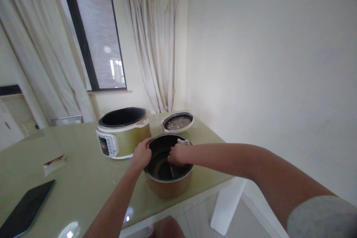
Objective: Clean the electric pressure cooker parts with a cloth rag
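So, right hand inside pot with cloth, left hand on rim.

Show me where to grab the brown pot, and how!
Probably best by the rim, on the left, coming from above, where the left hand holds it. The pot stands upright and open, so its thin edge should fit between thumb and fingers, and no handle shows. The right hand reaches in over the other side.

On tbl, lid is behind pot, cooker L.
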`<control>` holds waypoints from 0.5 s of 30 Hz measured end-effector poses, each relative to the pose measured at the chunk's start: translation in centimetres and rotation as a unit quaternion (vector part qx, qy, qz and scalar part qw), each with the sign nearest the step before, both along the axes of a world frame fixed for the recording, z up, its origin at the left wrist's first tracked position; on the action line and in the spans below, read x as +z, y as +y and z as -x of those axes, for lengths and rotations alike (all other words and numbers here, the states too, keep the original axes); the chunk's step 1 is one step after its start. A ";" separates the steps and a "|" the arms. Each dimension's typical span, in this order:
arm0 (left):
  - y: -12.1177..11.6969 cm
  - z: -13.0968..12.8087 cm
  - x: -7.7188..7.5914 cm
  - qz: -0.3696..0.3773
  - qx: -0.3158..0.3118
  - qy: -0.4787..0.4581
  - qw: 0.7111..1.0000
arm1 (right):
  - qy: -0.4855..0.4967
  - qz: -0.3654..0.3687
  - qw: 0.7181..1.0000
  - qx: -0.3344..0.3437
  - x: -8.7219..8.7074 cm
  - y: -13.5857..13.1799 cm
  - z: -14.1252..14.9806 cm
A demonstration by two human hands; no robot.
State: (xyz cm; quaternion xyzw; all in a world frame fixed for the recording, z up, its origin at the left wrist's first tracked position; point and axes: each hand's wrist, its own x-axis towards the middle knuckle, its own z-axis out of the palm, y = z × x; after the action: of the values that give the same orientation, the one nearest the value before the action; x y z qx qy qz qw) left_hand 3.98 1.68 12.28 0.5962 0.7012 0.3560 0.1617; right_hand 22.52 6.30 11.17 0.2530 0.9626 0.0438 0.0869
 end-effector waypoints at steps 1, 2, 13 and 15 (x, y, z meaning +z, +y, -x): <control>-0.2 -0.1 0.3 0.007 0.003 0.011 1.000 | -0.016 -0.022 0.999 0.020 0.2 0.3 0.1; -0.3 -0.2 0.5 0.013 0.008 0.023 1.000 | -0.027 -0.028 0.998 0.043 0.6 0.6 0.3; -1.0 -0.8 0.8 0.000 0.029 0.015 0.999 | -0.052 -0.089 0.989 0.101 2.7 1.4 0.5; -1.0 -0.8 0.6 -0.005 0.039 -0.002 0.999 | -0.046 -0.007 0.998 -0.031 2.4 0.9 -0.1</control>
State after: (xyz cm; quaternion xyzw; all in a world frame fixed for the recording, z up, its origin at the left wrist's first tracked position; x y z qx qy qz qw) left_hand 4.81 0.70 12.91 0.5680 0.7221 0.3668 0.1461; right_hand 22.62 7.21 13.57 0.2812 0.9488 0.0591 0.1310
